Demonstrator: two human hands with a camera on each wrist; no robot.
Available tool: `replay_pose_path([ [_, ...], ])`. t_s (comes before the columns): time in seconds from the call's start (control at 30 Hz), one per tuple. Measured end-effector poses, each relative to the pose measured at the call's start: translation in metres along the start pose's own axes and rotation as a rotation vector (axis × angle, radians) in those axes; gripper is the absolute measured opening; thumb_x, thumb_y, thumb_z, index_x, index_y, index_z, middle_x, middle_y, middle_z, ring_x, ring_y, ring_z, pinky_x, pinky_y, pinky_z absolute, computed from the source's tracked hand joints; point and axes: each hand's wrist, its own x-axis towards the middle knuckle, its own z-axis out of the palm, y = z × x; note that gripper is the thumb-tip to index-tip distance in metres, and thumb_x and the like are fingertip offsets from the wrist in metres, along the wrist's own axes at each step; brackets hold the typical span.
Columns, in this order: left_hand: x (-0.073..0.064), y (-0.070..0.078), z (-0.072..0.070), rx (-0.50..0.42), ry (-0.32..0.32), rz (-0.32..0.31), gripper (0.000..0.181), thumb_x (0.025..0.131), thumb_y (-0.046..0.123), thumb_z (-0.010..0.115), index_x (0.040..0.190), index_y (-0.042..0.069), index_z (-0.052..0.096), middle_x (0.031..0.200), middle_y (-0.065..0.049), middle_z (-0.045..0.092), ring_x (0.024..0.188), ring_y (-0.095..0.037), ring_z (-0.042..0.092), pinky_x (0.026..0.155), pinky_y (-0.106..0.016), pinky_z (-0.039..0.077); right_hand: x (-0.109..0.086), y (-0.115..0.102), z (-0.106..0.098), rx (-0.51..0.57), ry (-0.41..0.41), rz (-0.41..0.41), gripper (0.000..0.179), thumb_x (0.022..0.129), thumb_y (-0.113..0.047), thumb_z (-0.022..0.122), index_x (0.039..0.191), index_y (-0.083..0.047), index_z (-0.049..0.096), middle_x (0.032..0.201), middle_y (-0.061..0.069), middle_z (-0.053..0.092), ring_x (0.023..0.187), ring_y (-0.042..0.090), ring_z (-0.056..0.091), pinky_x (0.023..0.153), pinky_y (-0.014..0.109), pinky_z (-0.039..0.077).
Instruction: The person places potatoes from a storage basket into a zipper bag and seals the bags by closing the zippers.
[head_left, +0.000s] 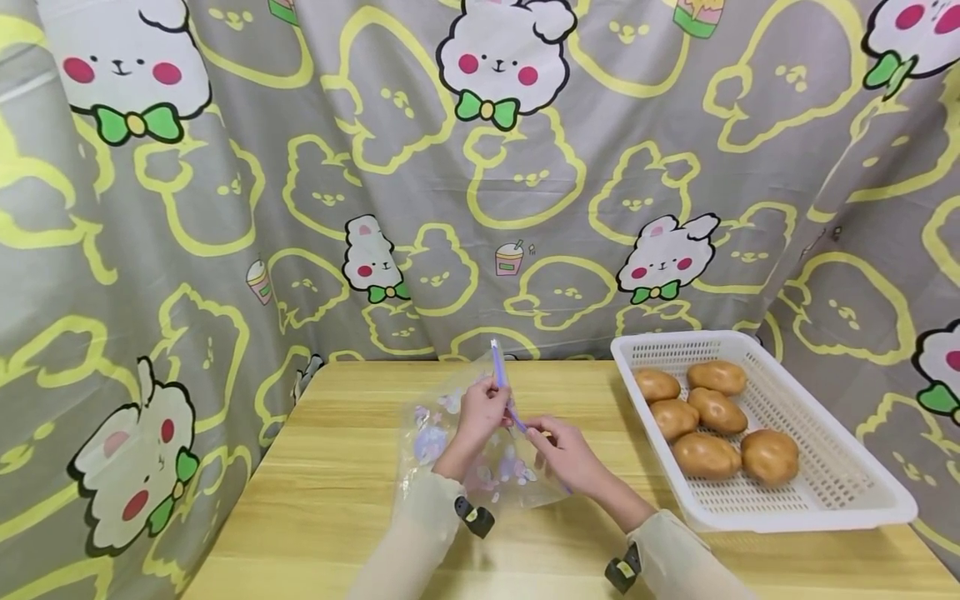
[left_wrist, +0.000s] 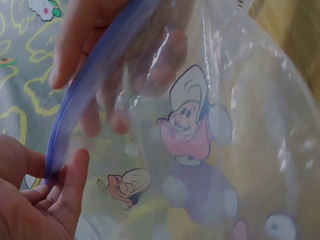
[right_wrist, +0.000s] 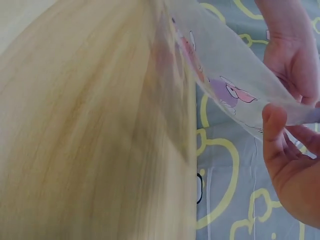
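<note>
Both hands are at a clear plastic zip bag (head_left: 431, 450) printed with cartoon figures, raised on edge over the table. My left hand (head_left: 483, 410) pinches its purple zip strip (left_wrist: 60, 120) between thumb and fingers, as the left wrist view shows close up. A little nearer to me, my right hand (head_left: 570, 454) pinches the same strip farther along. The right wrist view shows the right hand's thumb and fingers (right_wrist: 274, 122) on the bag's edge, with the left hand just beyond. Seen through the film in the left wrist view, the right hand's fingers look blurred.
To the right stands a white perforated plastic basket (head_left: 847, 442) with several brown potatoes (head_left: 770, 457) in it. The wooden table (head_left: 300, 492) lies beneath everything. A grey curtain (head_left: 540, 192) with cartoon rabbits hangs behind and along the sides.
</note>
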Motion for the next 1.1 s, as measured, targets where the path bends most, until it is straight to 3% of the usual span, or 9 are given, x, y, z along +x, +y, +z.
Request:
replay_pose_path([
  [0.17,-0.002,0.002,0.000,-0.051,0.003,0.006,0.012,0.090,0.007,0.057,0.084,-0.003,0.058,0.074,-0.008,0.063,0.053,-0.013,0.061,0.056,-0.034,0.058,-0.003,-0.017,-0.006,0.148,-0.060,0.110,0.030,0.099,-0.015,0.050,0.112,0.011,0.055,0.088,0.027,0.058,0.060,0.028,0.059,0.048,0.032,0.052],
  [0.3,-0.002,0.001,-0.001,-0.094,-0.005,-0.001,0.013,0.090,0.007,0.060,0.084,-0.004,0.057,0.075,-0.009,0.062,0.054,-0.012,0.060,0.055,-0.030,0.057,-0.004,-0.026,-0.009,0.208,-0.067,0.165,0.023,0.097,-0.011,0.053,0.103,0.011,0.055,0.086,0.030,0.057,0.062,0.029,0.060,0.051,0.029,0.050],
  [0.57,-0.001,-0.001,-0.002,-0.158,-0.013,-0.041,0.017,0.087,0.011,0.065,0.084,-0.003,0.056,0.076,-0.007,0.059,0.057,-0.012,0.060,0.056,-0.030,0.057,0.001,-0.004,-0.004,0.298,-0.023,0.183,0.020,0.093,-0.015,0.060,0.094,0.004,0.056,0.088,0.014,0.057,0.063,0.020,0.061,0.052,0.027,0.050],
  [0.67,0.001,-0.004,-0.002,-0.193,-0.028,-0.057,0.018,0.088,0.014,0.066,0.088,-0.003,0.058,0.075,-0.004,0.058,0.058,-0.012,0.060,0.057,-0.029,0.057,0.003,-0.001,-0.004,0.329,-0.002,0.201,0.023,0.092,-0.018,0.062,0.091,0.004,0.055,0.089,0.013,0.055,0.063,0.019,0.061,0.054,0.029,0.052],
  [0.8,0.002,-0.003,-0.005,-0.231,-0.062,-0.063,0.022,0.093,0.015,0.060,0.099,-0.006,0.061,0.077,-0.004,0.058,0.061,-0.012,0.060,0.057,-0.028,0.057,0.004,0.000,-0.005,0.393,0.012,0.237,0.024,0.093,-0.019,0.060,0.090,0.004,0.053,0.089,0.016,0.053,0.064,0.018,0.061,0.056,0.028,0.052],
  [0.97,-0.009,0.014,-0.011,-0.266,-0.121,-0.045,0.024,0.098,0.010,0.050,0.105,-0.012,0.056,0.080,-0.011,0.062,0.066,-0.014,0.062,0.064,-0.034,0.058,0.004,0.001,-0.005,0.492,0.024,0.273,0.020,0.097,-0.017,0.053,0.089,0.001,0.051,0.090,0.010,0.055,0.070,0.017,0.063,0.061,0.027,0.054],
  [1.1,-0.014,0.021,-0.013,-0.276,-0.143,-0.034,0.024,0.099,0.011,0.047,0.105,-0.011,0.055,0.081,-0.012,0.062,0.068,-0.013,0.062,0.066,-0.032,0.058,0.004,0.000,-0.007,0.562,0.039,0.288,0.018,0.098,-0.017,0.049,0.087,-0.003,0.051,0.087,0.007,0.056,0.070,0.016,0.065,0.063,0.028,0.055],
])
